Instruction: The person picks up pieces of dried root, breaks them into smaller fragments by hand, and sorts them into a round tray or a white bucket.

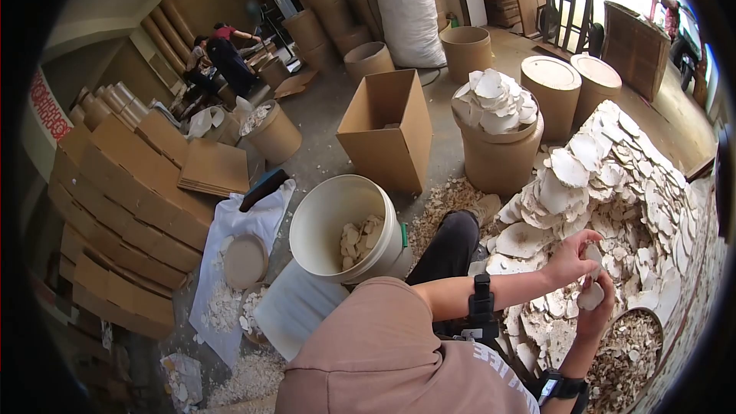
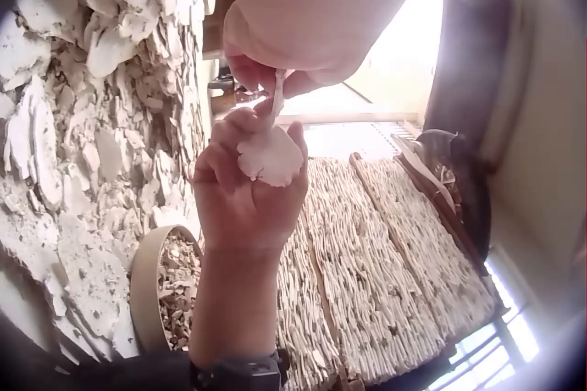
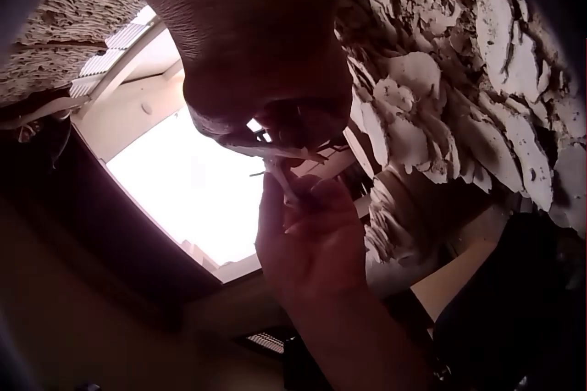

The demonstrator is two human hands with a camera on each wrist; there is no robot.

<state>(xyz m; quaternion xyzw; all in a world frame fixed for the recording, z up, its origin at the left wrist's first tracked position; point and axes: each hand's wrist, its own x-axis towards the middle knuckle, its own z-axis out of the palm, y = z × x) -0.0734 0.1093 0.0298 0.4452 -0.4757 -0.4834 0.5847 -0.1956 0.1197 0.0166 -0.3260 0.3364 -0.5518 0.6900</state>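
Observation:
Both hands meet over a heap of thin white flakes (image 1: 567, 169). My left hand (image 1: 571, 262) pinches the narrow upper end of a thin, pale flake (image 2: 271, 154) between fingertips and thumb. Just below, my right hand (image 1: 595, 316) holds the flake's broad, ragged-edged part with bent fingers. Its palm faces the camera in the left wrist view. In the right wrist view the fingertips of both hands come close together around the piece, in dark shadow. A round tub (image 1: 658, 337) of small broken bits stands beneath the right forearm.
A white bucket (image 1: 307, 198) with a few pieces inside stands left of my knee. Beyond it are an open cardboard box (image 1: 387, 142) and a fibre drum (image 1: 502, 157) piled with flakes. Stacked cartons (image 1: 138, 192) line the left side. Two people (image 1: 222, 54) work far back.

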